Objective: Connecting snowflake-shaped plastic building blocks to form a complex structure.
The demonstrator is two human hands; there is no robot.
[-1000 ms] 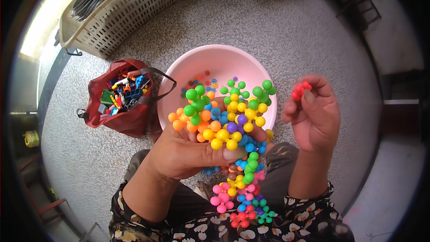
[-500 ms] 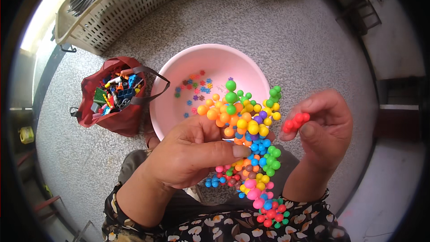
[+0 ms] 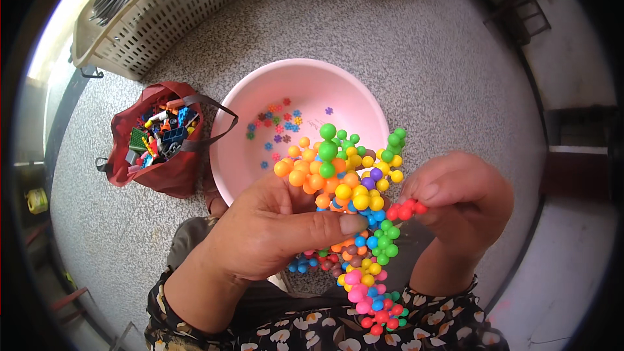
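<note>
My left hand (image 3: 266,227) is closed around a many-coloured cluster of joined ball-shaped building pieces (image 3: 361,198), its thumb pressed on the near side. Orange, yellow and green balls make up the upper part; blue, pink and red ones run down toward my lap. Between the thumb and fingers of my right hand (image 3: 458,205) is a red ball-shaped building piece (image 3: 406,209). That piece is at the cluster's right edge, close by the yellow and green balls; whether it is joined on, I cannot tell. The left fingertips are hidden behind the cluster.
Beyond my hands, a pink basin (image 3: 224,114) holds several loose small coloured pieces. Left of it stands a red cloth bag (image 3: 172,179) full of mixed toy bricks. A cream slotted basket (image 3: 162,26) is at the far left, on the speckled floor (image 3: 416,45).
My right hand has moved left, bringing the red piece from apart to the cluster's right edge. The left hand still holds the cluster, which has shifted slightly left.
</note>
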